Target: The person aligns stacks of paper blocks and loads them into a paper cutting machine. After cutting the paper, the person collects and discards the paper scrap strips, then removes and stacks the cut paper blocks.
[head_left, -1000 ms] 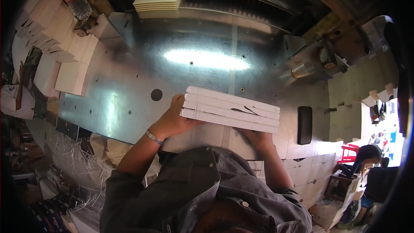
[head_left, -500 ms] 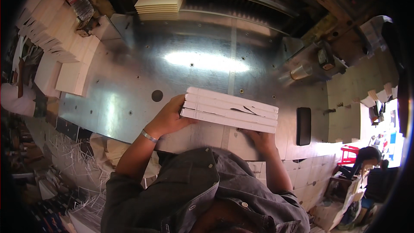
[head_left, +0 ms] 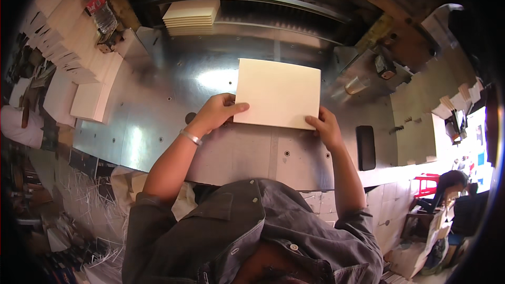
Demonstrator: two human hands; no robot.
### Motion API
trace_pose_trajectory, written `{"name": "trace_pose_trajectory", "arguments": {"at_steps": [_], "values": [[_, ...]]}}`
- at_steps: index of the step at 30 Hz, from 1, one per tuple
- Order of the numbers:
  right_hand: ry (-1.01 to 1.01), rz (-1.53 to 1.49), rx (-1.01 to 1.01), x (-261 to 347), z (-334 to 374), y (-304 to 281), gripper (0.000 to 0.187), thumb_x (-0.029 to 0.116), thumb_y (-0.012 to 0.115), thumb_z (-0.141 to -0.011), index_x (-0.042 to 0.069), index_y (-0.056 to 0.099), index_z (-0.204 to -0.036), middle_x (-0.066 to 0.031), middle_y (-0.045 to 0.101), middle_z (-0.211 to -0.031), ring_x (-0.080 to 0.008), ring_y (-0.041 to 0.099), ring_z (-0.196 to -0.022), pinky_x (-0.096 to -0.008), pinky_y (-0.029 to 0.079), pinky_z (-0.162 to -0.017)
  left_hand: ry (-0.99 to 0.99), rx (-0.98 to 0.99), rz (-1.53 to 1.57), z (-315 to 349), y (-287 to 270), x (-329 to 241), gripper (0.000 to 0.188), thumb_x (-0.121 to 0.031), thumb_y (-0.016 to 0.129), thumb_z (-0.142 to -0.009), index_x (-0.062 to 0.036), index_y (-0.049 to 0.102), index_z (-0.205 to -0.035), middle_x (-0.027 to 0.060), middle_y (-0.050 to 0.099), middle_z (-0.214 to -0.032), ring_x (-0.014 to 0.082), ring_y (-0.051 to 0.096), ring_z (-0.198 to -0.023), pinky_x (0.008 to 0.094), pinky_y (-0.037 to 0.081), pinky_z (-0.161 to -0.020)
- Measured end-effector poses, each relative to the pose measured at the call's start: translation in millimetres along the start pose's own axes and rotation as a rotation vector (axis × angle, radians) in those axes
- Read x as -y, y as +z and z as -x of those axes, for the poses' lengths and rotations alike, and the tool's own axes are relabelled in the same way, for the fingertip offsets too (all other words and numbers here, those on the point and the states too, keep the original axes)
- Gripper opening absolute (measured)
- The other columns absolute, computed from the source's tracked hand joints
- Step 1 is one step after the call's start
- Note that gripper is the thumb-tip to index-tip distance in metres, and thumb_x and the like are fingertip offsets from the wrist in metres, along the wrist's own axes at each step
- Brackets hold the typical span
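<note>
Over the metal table I hold a stack of cream book blocks point(head_left: 279, 92), its broad pale face turned up toward me. My left hand point(head_left: 216, 112) grips its near left corner, the thumb lying on top and the fingers underneath. At the near right corner my right hand point(head_left: 326, 128) holds it the same way, thumb on the face. The stack hides how many blocks are in it and its underside. Farther off, another stack of cream book blocks point(head_left: 190, 16) lies under the machine's front beam, apart from my hands.
The metal table point(head_left: 236, 150) has small round holes. A black phone point(head_left: 365, 148) and a clear cup point(head_left: 357, 84) lie on the right. Paper stacks point(head_left: 89, 100) and a bottle point(head_left: 101, 13) stand left; more stacks point(head_left: 418, 134) stand right. Paper strips point(head_left: 100, 194) litter the lower left. Another person point(head_left: 452, 181) is at lower right.
Both hands have carried the stack away from me and tipped it, so its broad face now shows instead of its layered white edges. Both thumbs now lie on top.
</note>
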State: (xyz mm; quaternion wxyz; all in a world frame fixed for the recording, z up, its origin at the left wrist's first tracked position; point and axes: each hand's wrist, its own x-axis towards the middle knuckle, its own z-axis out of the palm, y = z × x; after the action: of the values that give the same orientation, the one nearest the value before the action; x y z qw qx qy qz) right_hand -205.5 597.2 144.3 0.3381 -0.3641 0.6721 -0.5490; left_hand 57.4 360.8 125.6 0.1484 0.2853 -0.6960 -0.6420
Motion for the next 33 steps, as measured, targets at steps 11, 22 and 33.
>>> {"name": "trace_pose_trajectory", "arguments": {"at_steps": [11,22,33], "values": [[0.295,0.200,-0.105,14.6,-17.2,-4.1,0.067,0.039,0.073,-0.096,0.000,0.049,-0.145,-0.0098,0.070,-0.094,-0.0148,0.067,-0.078,-0.0275,0.051,-0.058,-0.313,-0.023,0.160,-23.7,1.8,-13.7,0.066,-0.047,0.085,-0.084,0.0112,0.069,-0.111,0.0134,0.072,-0.094,0.0169,0.071,-0.076,0.0277,0.061,-0.068],[-0.676,1.164,-0.151,36.1,6.4,51.6,0.077,0.027,0.090,-0.066,0.014,0.060,-0.136,-0.0130,0.058,-0.135,-0.0338,0.053,-0.126,-0.0493,0.038,-0.107,-0.316,-0.029,0.182,-20.6,2.6,-12.9,0.065,-0.047,0.084,-0.085,0.0103,0.070,-0.112,0.0142,0.074,-0.096,0.0175,0.073,-0.080,0.0278,0.060,-0.069],[-0.683,1.230,-0.124,19.7,-78.2,79.6,0.067,0.013,0.089,-0.069,0.016,0.062,-0.130,-0.0122,0.060,-0.133,-0.0336,0.056,-0.124,-0.0478,0.040,-0.105,-0.097,-0.406,0.467,-23.0,-5.6,-1.8,0.075,-0.037,0.074,-0.096,0.0052,0.044,-0.150,0.0200,0.056,-0.139,0.0223,0.062,-0.113,0.0326,0.053,-0.095]]}}
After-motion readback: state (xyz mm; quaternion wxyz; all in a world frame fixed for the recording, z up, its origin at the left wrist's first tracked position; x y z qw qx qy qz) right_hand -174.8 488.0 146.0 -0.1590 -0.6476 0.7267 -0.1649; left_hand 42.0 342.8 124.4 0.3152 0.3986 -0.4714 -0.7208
